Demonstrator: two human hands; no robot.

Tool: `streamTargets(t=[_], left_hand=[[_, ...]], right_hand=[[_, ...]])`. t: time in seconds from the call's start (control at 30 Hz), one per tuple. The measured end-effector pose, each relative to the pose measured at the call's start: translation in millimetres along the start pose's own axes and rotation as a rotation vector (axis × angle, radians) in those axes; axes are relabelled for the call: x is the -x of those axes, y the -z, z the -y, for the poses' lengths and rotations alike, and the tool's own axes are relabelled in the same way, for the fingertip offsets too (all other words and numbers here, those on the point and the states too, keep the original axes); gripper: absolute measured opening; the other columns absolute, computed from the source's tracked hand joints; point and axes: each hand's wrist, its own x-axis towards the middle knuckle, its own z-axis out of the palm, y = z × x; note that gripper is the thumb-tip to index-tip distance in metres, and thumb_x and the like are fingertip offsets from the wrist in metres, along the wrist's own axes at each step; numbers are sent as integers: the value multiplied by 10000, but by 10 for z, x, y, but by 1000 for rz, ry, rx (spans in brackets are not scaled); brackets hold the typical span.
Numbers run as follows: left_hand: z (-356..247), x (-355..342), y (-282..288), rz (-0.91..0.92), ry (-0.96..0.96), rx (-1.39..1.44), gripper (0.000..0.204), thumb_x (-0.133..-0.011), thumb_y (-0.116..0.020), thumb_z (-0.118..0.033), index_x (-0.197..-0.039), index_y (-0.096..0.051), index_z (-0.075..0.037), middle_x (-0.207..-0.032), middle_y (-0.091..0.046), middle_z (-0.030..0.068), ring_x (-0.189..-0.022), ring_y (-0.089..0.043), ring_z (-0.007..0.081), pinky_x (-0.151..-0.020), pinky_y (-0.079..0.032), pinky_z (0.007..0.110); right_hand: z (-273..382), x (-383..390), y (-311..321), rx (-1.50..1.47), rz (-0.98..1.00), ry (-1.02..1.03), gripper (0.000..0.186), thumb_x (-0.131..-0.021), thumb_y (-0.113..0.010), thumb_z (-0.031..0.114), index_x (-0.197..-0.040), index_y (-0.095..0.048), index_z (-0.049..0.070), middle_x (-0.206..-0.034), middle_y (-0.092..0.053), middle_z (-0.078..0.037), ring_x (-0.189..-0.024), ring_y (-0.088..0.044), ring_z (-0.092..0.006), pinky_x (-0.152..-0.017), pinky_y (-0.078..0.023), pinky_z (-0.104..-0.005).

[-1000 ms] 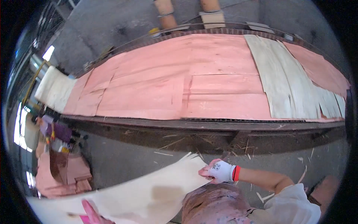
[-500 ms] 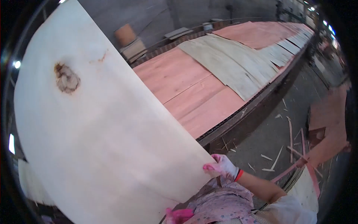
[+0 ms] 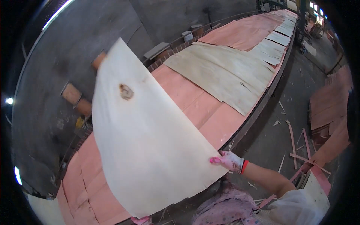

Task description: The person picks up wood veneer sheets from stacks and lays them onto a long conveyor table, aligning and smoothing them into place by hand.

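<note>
A large pale wood veneer sheet (image 3: pixel 150 150) with a brown knot (image 3: pixel 126 92) slants up and away from me over the long bed. My right hand (image 3: pixel 230 162), in a white glove stained pink with a red cuff, pinches its near right corner, thumb on top. Low at the picture's edge, my left hand (image 3: pixel 141 220), in a pink-stained glove, is closed at the sheet's near left end; most of it is hidden. Beneath the sheet lie pink veneer sheets (image 3: pixel 213 127), and farther along the bed a greenish-grey veneer sheet (image 3: pixel 225 71).
The long bed has a raised dark edge (image 3: pixel 258 107) on the right. Wood strips (image 3: pixel 292 146) and splinters litter the floor there, beside a stack of pink veneer (image 3: pixel 328 108). Along the grey wall stand orange-brown cylinders (image 3: pixel 71 93) and a white bucket (image 3: pixel 187 36).
The veneer sheet has swung outward and lowered over the bed, uncovering pink sheets on the left. My left hand has moved left with its end; my right hand has shifted slightly.
</note>
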Motion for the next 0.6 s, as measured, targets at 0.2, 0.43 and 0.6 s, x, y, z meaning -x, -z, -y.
streamTargets(t=[0.2, 0.43, 0.6], left_hand=[[543, -323, 317, 604, 347, 96, 545, -830, -567, -525, -1218, -551, -144, -1144, -626, 56, -983, -603, 242, -758, -527, 394], [1026, 5, -208, 390, 848, -327, 485, -887, -525, -438, -1217, -523, -82, -1160, -605, 122, -1008, -599, 300, -808, -530, 409], [1177, -441, 67, 314, 947, -251, 532, -903, -493, -460, -1244, -498, -52, -1206, -574, 153, -1019, -587, 334, -843, -516, 436]], right_hand=[[526, -543, 1065, 760, -718, 64, 463, -639, -760, 344, -962, -635, 36, -849, -683, -89, -734, -648, -174, -671, -516, -306], [-335, -382, 1782, 906, -1096, 357, 304, -747, -658, 249, -967, -598, 48, -769, -630, -73, -661, -613, -224, -630, -494, -359], [-1519, -295, 458, -398, -609, -319, 404, -832, -666, 385, -1031, -590, 41, -881, -627, -102, -650, -588, -235, -574, -491, -360]])
